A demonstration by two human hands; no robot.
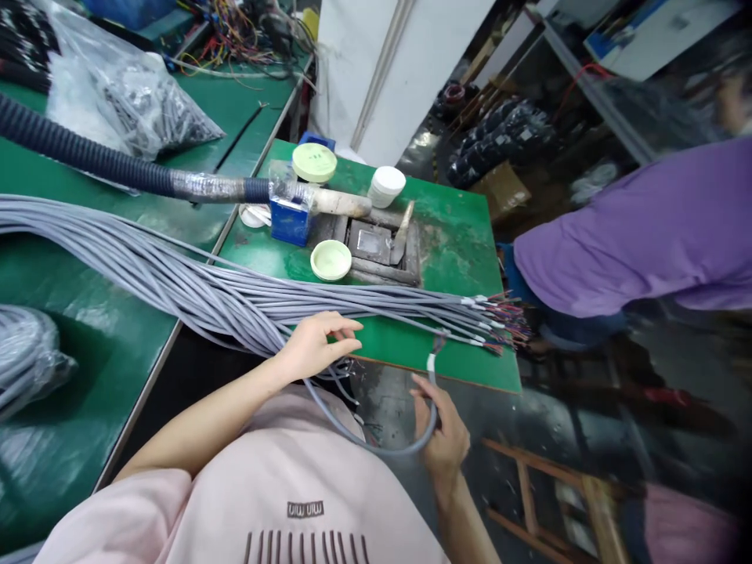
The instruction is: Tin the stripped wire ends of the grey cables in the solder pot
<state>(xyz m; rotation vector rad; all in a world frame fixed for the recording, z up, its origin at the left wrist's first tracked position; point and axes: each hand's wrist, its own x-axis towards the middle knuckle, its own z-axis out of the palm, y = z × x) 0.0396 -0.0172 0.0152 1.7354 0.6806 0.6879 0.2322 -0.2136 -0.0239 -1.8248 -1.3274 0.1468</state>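
A single grey cable (381, 451) bends in a loop in front of my body, and my right hand (445, 435) is closed round it near its end. That end points up, with a white band and fine stripped wires at the tip. My left hand (314, 345) lies over the near side of a thick bundle of grey cables (235, 290), thumb and fingers apart, with nothing seen between them. The bundle runs across the green bench (464, 227); its white-banded ends, with thin coloured wires (508, 317) fanned out, lie by the right edge.
Behind the bundle is a square metal pot (371, 241) with a flat scraper (403, 235) leaning at it. A ribbed hose (88, 160) reaches toward it over a blue block (290, 221). Around stand a shallow tub (330, 260) and white cups (386, 186). A person in purple (640, 227) is at right.
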